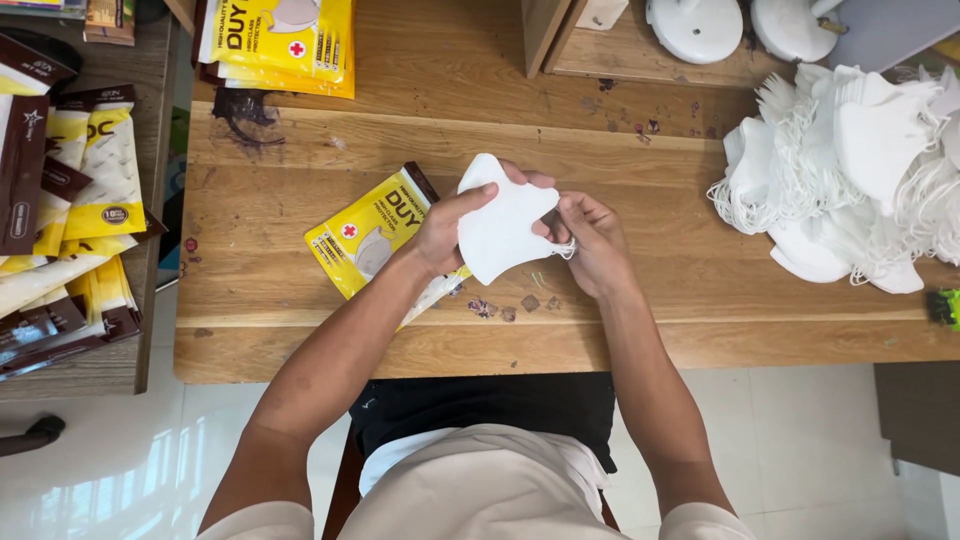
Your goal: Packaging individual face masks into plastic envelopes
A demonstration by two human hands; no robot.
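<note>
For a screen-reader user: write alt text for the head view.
Both hands, left hand and right hand, hold a white face mask over a wooden table. A yellow packet lies left, a mask pile right.

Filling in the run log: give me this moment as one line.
left hand: holds white mask | right hand: pinches mask's ear loop | yellow pouch: on table, under left hand | mask pile: right
</note>
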